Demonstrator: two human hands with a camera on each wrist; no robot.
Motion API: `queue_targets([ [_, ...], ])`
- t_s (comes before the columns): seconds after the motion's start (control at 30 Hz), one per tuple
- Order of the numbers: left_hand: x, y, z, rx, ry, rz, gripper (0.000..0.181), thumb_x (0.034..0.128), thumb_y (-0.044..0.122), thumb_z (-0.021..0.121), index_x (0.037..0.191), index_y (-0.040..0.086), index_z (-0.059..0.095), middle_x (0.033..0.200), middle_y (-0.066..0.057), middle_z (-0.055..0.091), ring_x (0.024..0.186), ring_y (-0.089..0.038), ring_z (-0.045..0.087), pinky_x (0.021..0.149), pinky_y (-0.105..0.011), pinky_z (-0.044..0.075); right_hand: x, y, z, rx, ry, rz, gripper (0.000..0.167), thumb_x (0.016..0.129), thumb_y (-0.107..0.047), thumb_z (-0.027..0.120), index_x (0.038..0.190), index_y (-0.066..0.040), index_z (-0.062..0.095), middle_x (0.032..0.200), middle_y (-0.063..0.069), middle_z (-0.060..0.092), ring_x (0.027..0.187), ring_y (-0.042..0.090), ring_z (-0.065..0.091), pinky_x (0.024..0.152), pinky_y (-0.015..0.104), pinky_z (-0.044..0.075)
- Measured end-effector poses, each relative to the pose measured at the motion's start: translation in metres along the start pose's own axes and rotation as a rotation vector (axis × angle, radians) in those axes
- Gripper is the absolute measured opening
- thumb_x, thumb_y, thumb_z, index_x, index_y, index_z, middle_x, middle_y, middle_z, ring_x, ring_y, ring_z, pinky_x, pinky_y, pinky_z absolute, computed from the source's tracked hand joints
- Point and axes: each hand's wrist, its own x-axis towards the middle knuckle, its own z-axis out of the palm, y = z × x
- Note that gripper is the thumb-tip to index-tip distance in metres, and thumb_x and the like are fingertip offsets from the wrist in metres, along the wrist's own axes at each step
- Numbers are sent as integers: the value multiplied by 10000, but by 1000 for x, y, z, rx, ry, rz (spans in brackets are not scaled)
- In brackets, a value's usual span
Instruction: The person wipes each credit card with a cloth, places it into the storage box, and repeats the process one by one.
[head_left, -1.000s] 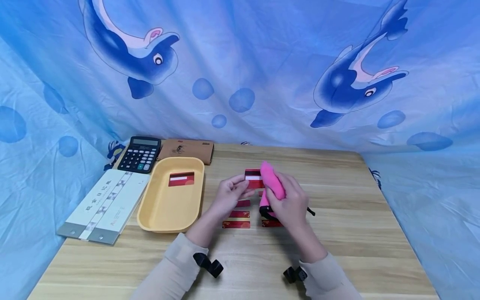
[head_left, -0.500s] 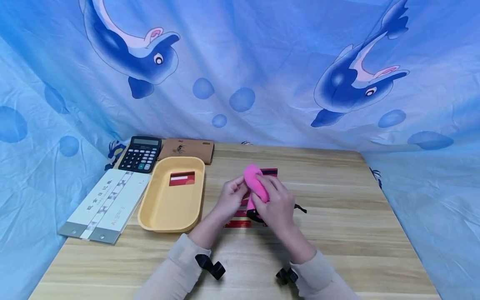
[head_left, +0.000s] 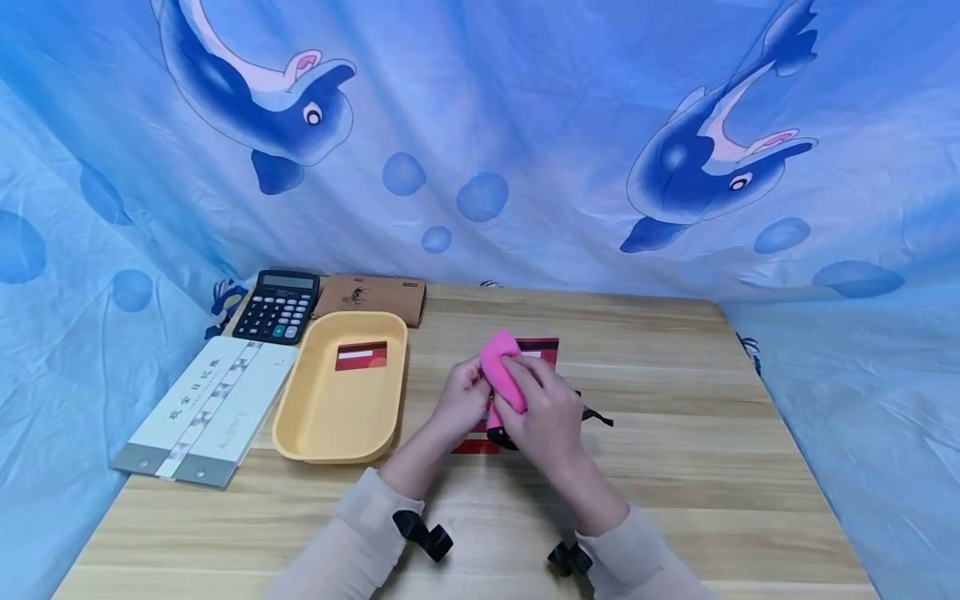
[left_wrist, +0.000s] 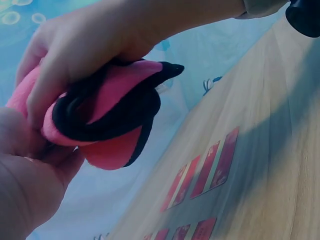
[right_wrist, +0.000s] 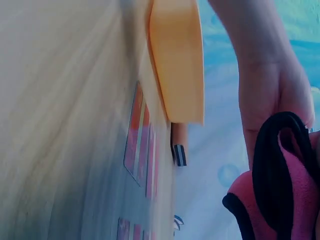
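Both hands meet at a pink pouch with black trim (head_left: 501, 367), raised over the table. My right hand (head_left: 551, 417) grips it from the right, while my left hand (head_left: 459, 404) has curled fingers at its left edge. In the left wrist view the pouch (left_wrist: 117, 102) shows folded black edges and a pointed black tip; its mouth gapes in the right wrist view (right_wrist: 300, 185). The left fingertips are partly hidden, and whether they also hold a card cannot be seen. Behind the pouch shows a red card (head_left: 549, 354); red strips (head_left: 476, 447) lie below the hands.
Left of the hands stands a yellow tray (head_left: 341, 421) with a red card (head_left: 362, 356) in it. Around it are a calculator (head_left: 277, 308), a brown wallet (head_left: 375, 298) and a white and grey booklet (head_left: 202, 408). A blue dolphin curtain (head_left: 480, 125) surrounds the wooden table.
The pouch and right hand have moved left to meet the left hand. The card visible between the left fingers a second ago is out of sight there, and a card shows behind the right hand.
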Motion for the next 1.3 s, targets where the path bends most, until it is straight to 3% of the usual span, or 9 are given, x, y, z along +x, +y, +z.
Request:
queue_targets([
  [0.2, 0, 3, -3, -2, -33, 64, 377, 1067, 24, 442, 1434, -17, 522, 1328, -213, 632, 1194, -285, 644, 1013, -364, 531, 1, 7, -5, -33, 51, 60, 346, 773, -132, 778, 1110, -56, 764, 1023, 123, 726, 786, 300, 718, 558, 429, 590],
  [0.4, -3, 12, -12, 43, 21, 46, 337, 1074, 62, 467, 1386, -16, 569, 1252, -194, 680, 1118, -299, 687, 999, -429, 543, 2, 27, -14, -61, 94, 151, 366, 778, -116, 789, 1136, -44, 758, 1012, 147, 723, 719, 323, 694, 526, 460, 568],
  [0.53, -1, 13, -15, -21, 57, 23, 354, 1079, 46, 441, 1408, -44, 532, 1287, -224, 653, 1125, -355, 677, 989, -421, 547, 2, 37, -20, -77, 95, 191, 355, 801, -129, 777, 1142, -34, 750, 1030, 163, 721, 731, 344, 694, 556, 489, 585],
  [0.7, 2, 11, -21, -114, 178, -74, 376, 1080, 46, 435, 1438, -57, 487, 1303, -250, 635, 1076, -366, 696, 960, -395, 562, -3, 46, -24, -65, 113, 226, 367, 788, -140, 789, 1140, -40, 751, 1051, 152, 727, 776, 343, 706, 569, 501, 585],
  [0.8, 4, 11, -27, -156, 248, -124, 369, 1082, 73, 449, 1435, -20, 503, 1310, -215, 638, 1035, -295, 720, 978, -417, 552, -7, 51, -25, -48, 140, 240, 361, 776, -121, 794, 1127, -41, 758, 1038, 141, 734, 780, 328, 707, 542, 494, 562],
  [0.9, 6, 12, -33, -207, 302, -127, 375, 1076, 57, 455, 1437, -40, 486, 1317, -232, 598, 1000, -260, 724, 977, -430, 552, -10, 57, -27, -44, 156, 242, 353, 781, -116, 792, 1120, -24, 757, 1031, 153, 734, 798, 334, 706, 549, 490, 564],
  [1.0, 8, 14, -41, -216, 359, -118, 398, 1063, 33, 476, 1452, -50, 463, 1331, -220, 552, 954, -204, 723, 931, -362, 578, -13, 61, -29, -39, 168, 244, 342, 789, -120, 785, 1112, -10, 756, 1022, 165, 733, 803, 340, 703, 553, 486, 563],
  [1.1, 9, 16, -52, -210, 407, -107, 404, 1054, 22, 494, 1453, -43, 476, 1335, -216, 547, 912, -167, 725, 871, -303, 598, -16, 65, -30, -34, 177, 248, 334, 792, -113, 783, 1105, 0, 756, 1011, 173, 732, 820, 348, 704, 577, 495, 570],
  [1.3, 10, 19, -77, -192, 502, -129, 381, 1041, 26, 533, 1408, -72, 514, 1226, -198, 558, 810, -130, 734, 850, -320, 605, -21, 71, -32, -26, 166, 267, 342, 796, -115, 790, 1112, 9, 752, 1030, 182, 732, 863, 355, 707, 634, 523, 588],
])
